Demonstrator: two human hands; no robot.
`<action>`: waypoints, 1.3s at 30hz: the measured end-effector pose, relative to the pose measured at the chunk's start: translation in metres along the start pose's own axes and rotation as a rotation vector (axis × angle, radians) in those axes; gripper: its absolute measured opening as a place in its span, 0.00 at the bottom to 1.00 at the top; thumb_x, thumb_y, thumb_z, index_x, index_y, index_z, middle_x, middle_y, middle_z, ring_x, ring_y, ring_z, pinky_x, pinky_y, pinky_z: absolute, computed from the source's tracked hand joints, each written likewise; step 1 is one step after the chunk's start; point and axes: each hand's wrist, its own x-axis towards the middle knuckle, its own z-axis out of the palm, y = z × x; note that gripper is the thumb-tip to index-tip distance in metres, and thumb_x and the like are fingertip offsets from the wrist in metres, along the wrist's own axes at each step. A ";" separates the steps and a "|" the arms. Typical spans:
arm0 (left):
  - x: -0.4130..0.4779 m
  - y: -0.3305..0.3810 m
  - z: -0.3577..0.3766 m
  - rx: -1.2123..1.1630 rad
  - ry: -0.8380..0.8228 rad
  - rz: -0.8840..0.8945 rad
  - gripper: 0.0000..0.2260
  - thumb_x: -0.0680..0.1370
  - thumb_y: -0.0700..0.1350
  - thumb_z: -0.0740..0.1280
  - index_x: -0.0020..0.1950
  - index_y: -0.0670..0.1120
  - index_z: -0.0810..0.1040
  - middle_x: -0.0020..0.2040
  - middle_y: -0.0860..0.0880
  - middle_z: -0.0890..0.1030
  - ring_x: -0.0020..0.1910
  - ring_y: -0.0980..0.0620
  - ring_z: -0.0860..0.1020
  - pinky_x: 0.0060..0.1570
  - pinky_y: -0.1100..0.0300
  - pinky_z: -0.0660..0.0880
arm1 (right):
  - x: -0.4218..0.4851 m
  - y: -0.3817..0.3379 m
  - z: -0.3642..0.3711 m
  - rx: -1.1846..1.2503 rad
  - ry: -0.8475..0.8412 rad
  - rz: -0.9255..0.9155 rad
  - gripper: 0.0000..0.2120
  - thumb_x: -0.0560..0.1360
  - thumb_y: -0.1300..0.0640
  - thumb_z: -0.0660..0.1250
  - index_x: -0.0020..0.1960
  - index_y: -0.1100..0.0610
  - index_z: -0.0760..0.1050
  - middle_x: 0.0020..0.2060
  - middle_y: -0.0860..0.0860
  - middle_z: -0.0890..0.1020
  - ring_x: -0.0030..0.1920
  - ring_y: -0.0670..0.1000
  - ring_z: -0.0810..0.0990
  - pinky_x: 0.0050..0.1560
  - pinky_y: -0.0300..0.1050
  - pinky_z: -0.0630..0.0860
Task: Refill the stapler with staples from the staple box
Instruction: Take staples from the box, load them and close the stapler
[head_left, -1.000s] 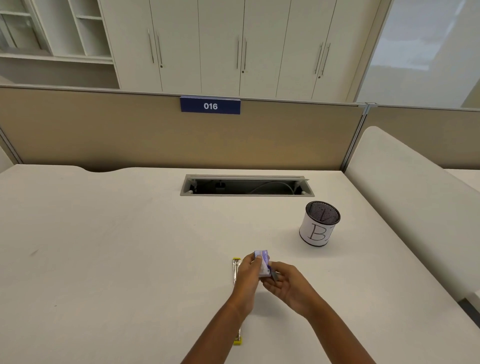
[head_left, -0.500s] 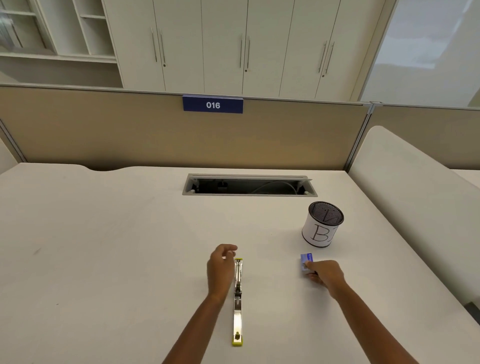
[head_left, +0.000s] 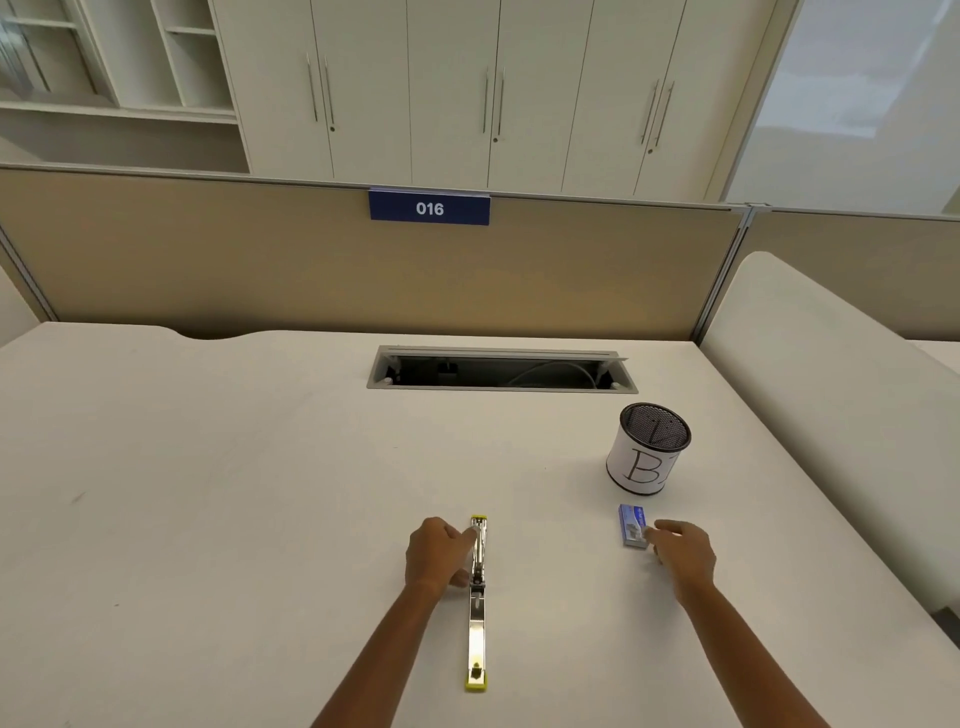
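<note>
The stapler (head_left: 477, 631) lies swung open flat on the white desk (head_left: 208, 493), a long metal strip with yellow ends pointing away from me. My left hand (head_left: 436, 556) grips its far half from the left, with fingers and thumb closed on the metal. The small blue staple box (head_left: 631, 524) lies flat on the desk to the right, just in front of the pen cup. My right hand (head_left: 680, 553) rests beside the box's near end; loosely curled fingertips touch its corner and do not hold it.
A black mesh pen cup (head_left: 649, 449) wrapped in white paper marked "B" stands right of centre. An open cable slot (head_left: 498, 370) is set in the desk behind it. A tan partition (head_left: 311, 270) closes off the back, and a white side panel (head_left: 831, 395) the right.
The staple box went from both hands down to the desk on the right, and my right hand has drawn back from it. My left hand moved onto the stapler and closed on it.
</note>
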 end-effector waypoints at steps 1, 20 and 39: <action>0.001 0.002 0.001 0.036 -0.017 -0.009 0.16 0.72 0.47 0.70 0.32 0.43 0.67 0.35 0.44 0.77 0.32 0.42 0.80 0.47 0.51 0.80 | -0.005 0.001 0.003 0.049 -0.017 0.019 0.06 0.71 0.67 0.64 0.47 0.63 0.77 0.36 0.58 0.77 0.35 0.56 0.73 0.32 0.41 0.67; -0.006 -0.010 0.012 -0.124 -0.036 -0.008 0.14 0.71 0.41 0.69 0.31 0.45 0.64 0.29 0.49 0.70 0.29 0.48 0.72 0.34 0.57 0.72 | -0.089 -0.024 0.060 0.435 -0.815 0.168 0.07 0.77 0.62 0.62 0.49 0.56 0.79 0.35 0.48 0.74 0.36 0.45 0.71 0.31 0.32 0.69; -0.028 -0.005 0.006 -0.687 -0.363 0.012 0.03 0.76 0.38 0.66 0.43 0.41 0.77 0.35 0.44 0.77 0.25 0.58 0.80 0.28 0.67 0.78 | -0.100 -0.046 0.057 0.340 -0.671 -0.079 0.06 0.72 0.69 0.65 0.43 0.59 0.78 0.32 0.53 0.79 0.31 0.47 0.76 0.30 0.32 0.74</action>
